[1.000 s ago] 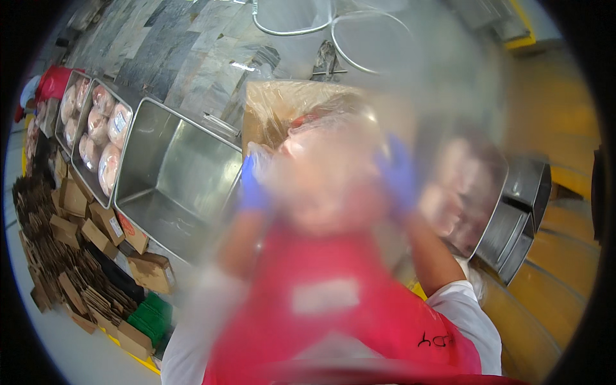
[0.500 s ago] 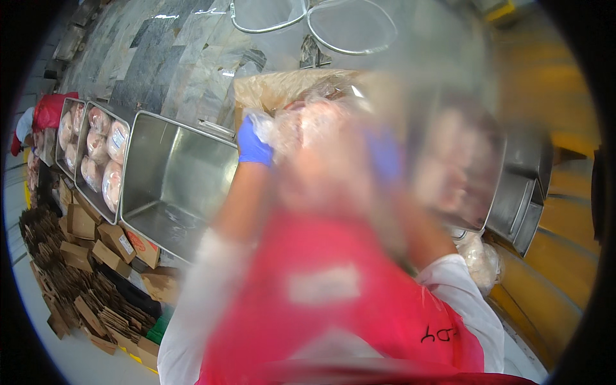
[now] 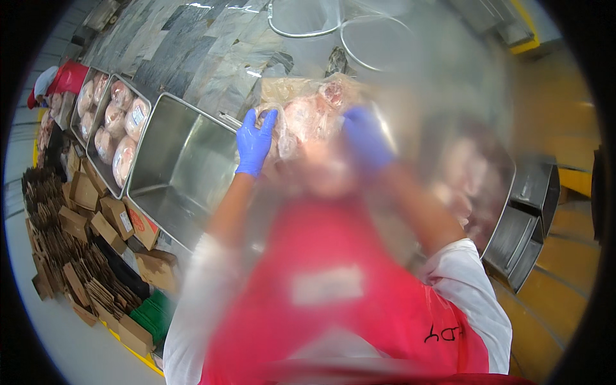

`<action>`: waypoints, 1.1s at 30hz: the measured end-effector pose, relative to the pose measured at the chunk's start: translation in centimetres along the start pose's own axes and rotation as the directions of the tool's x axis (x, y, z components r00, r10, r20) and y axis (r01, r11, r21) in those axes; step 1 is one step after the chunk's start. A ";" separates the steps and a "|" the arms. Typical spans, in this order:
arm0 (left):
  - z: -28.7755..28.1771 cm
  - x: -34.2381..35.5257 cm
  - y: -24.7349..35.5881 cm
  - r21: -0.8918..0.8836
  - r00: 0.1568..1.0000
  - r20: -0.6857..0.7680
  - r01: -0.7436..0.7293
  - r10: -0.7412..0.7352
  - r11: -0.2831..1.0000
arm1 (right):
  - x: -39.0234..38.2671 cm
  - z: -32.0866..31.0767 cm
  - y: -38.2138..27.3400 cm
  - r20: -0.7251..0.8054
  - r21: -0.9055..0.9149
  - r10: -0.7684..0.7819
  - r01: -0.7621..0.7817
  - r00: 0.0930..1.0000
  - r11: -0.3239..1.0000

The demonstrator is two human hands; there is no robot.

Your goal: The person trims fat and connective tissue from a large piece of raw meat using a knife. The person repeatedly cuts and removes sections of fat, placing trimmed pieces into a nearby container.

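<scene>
Pale pink raw meat (image 3: 301,120) lies in a clear plastic bag (image 3: 282,144) in front of me, with a redder cut end at its far side. At the bag's left edge is my left hand (image 3: 255,142), in a blue glove; its thumb and forefinger stand apart with plastic gathered between them, and the other fingers look closed on it. My right hand (image 3: 367,141), also blue-gloved, reaches over the meat's right side. A smear on the picture blurs its fingers, so their grip is not clear.
To the left stands a deep metal tub (image 3: 183,151), then a tub of bagged meat (image 3: 115,122). Flattened cardboard (image 3: 90,250) piles up below them. A blurred metal tub of meat (image 3: 471,173) is on my right. Hoop-held clear bags (image 3: 305,32) stand beyond.
The view has shifted, so the surroundings sit further right and lower. My left hand's thumb and forefinger have spread apart. My right hand has come closer over the meat, whose red end now shows.
</scene>
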State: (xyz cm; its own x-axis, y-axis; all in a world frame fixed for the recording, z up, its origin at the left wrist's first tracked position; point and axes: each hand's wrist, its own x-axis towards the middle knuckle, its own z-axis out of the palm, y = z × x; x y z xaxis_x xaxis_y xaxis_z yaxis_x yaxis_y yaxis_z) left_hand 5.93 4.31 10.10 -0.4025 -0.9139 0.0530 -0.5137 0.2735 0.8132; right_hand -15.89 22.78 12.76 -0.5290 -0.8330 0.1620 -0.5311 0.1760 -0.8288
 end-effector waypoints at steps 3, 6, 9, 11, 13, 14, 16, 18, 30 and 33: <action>-1.5 -0.6 2.3 -0.171 0.994 0.105 -0.004 0.022 0.985 | 1.6 -0.6 -2.3 0.115 0.025 -0.005 0.003 0.993 1.000; -0.8 -2.9 4.4 -0.173 0.924 0.210 -0.288 0.320 0.942 | 2.9 -0.4 -5.8 0.279 -0.015 0.078 -0.077 0.957 0.997; 3.4 -5.2 4.1 0.219 0.939 0.304 -0.236 0.164 0.947 | 2.9 0.2 -6.8 0.377 -0.032 0.074 -0.067 0.923 0.997; 5.9 -5.6 1.7 0.165 0.951 0.238 -0.238 0.195 0.957 | 3.5 0.2 -3.5 0.397 -0.048 0.086 -0.073 0.914 0.996; 7.1 -5.4 1.0 0.042 0.969 0.182 -0.178 0.168 0.983 | 3.2 0.9 3.9 0.217 -0.139 -0.016 0.047 0.976 0.989; 7.0 -5.6 0.6 0.030 0.982 0.170 -0.091 0.084 0.995 | 2.9 0.4 5.5 0.163 -0.331 0.001 0.053 0.987 0.942; 6.4 -5.7 1.5 -0.105 0.980 0.195 0.053 -0.032 0.993 | 2.7 -1.8 8.0 0.129 -0.380 0.269 -0.203 0.954 0.903; 5.5 -5.9 3.1 -0.327 0.955 0.282 0.184 -0.090 0.927 | 2.3 -4.2 9.4 0.238 -0.158 0.490 -0.464 0.839 0.872; 3.7 -1.2 3.2 -0.315 0.906 0.423 0.186 -0.038 0.931 | -2.3 -7.8 5.3 0.579 -0.216 0.539 -0.521 0.612 0.825; 5.3 0.8 1.9 -0.370 0.946 0.314 0.194 -0.075 0.909 | -0.7 -2.8 4.6 0.286 -0.278 0.461 -0.387 0.840 0.879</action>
State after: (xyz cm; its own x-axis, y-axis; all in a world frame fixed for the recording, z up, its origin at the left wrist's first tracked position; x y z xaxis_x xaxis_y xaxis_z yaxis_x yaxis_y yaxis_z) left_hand 0.61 5.71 8.59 -0.5806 -0.7911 -0.1927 -0.2649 -0.0402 0.9634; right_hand -19.84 25.61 10.31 -0.4994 -0.7689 -0.3992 -0.4457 0.6231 -0.6427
